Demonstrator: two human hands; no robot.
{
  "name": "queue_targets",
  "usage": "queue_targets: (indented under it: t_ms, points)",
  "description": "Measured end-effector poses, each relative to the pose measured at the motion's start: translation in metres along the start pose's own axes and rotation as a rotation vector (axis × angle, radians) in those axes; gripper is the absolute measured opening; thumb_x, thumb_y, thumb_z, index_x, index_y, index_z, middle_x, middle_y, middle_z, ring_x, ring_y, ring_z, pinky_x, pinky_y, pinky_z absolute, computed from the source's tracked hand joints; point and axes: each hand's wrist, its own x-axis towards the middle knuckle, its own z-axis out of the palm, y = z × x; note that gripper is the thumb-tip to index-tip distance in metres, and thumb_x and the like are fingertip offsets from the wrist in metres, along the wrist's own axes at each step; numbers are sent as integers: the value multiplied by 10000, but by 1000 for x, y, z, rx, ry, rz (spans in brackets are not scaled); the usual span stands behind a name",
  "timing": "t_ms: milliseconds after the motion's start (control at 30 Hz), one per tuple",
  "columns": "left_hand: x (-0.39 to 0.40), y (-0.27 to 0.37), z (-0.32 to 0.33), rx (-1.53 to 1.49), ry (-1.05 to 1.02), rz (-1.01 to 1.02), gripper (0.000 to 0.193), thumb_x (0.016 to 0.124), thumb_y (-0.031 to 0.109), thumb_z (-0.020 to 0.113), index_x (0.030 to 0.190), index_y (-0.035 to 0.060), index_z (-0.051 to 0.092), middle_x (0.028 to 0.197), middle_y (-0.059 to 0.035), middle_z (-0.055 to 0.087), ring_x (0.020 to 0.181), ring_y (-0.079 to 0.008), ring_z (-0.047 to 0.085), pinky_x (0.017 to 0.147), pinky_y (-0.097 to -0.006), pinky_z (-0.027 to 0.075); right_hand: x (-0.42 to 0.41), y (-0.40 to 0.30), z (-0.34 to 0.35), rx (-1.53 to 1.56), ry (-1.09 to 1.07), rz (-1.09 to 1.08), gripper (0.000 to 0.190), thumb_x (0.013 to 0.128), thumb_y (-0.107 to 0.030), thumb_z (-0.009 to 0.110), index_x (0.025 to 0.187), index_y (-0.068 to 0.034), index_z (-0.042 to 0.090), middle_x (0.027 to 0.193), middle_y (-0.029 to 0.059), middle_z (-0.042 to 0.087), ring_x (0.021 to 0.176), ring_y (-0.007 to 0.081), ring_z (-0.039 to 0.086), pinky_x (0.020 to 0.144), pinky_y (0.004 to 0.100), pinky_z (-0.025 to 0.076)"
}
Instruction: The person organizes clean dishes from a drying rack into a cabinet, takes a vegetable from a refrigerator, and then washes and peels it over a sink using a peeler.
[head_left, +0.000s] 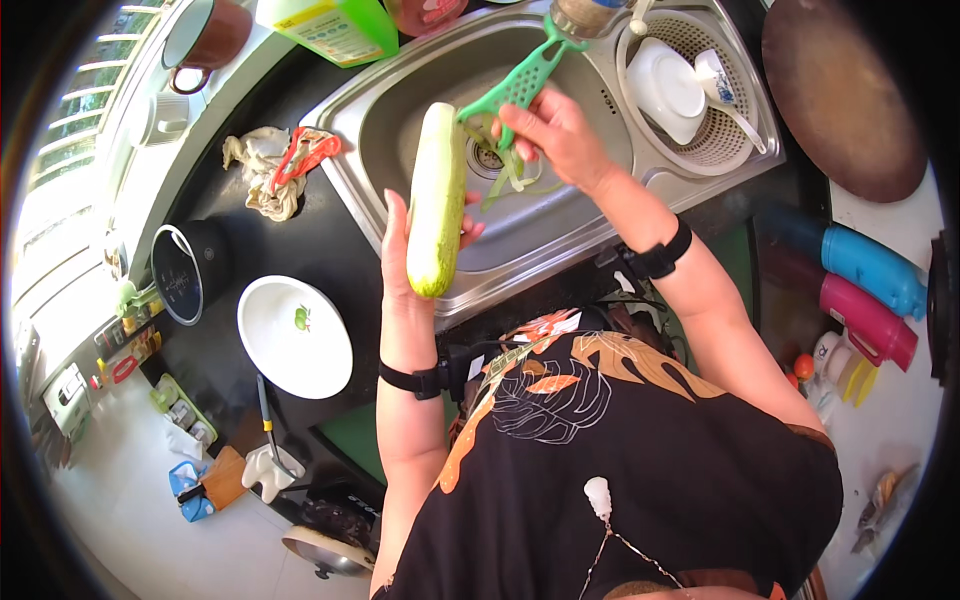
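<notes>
My left hand holds a long pale green gourd or squash over the left edge of the steel sink. Most of its far part looks peeled; its near end keeps darker, speckled green skin. In my right hand is a green plastic peeler with a perforated body, its tip close to the gourd's far end. Strips of green peel lie around the drain below my right hand.
Left of the sink are crumpled cloths, a dark pot and a white bowl. A perforated colander with white dishes stands at the sink's right. A green-and-white jug stands behind the sink.
</notes>
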Motion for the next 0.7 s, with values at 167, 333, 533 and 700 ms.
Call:
queue_targets:
  t_ms: [167,333,533,700]
  points:
    - [24,-1,-14,-64,20,-16,597,981,488,362,1261,-23,489,1089,-191,618,866,-256,649,802,-402,545,-34,-8,34,67,-184,173,222,903,-210,650,1018,-34,579,824,36,645,528,47,511,477,185,417]
    - [26,-3,16,7,136,3,492,981,426,396,1153,-9,551,893,-124,648,603,-178,627,392,-240,474,-47,0,45,16,-341,299,262,879,-217,677,1038,-33,581,798,29,640,519,53,529,469,187,424]
    - [21,5,20,47,125,5,462,985,404,406,1150,-2,553,877,-127,652,600,-174,631,461,-239,513,-35,12,40,5,-407,309,287,888,-209,665,1074,-23,552,811,51,645,527,57,537,472,186,430]
    - [18,13,-5,-10,-21,18,456,989,380,409,1205,-6,522,1008,-150,639,666,-198,647,552,-286,552,-25,13,45,16,-343,295,257,875,-244,684,962,-15,606,770,29,633,514,59,544,453,198,425]
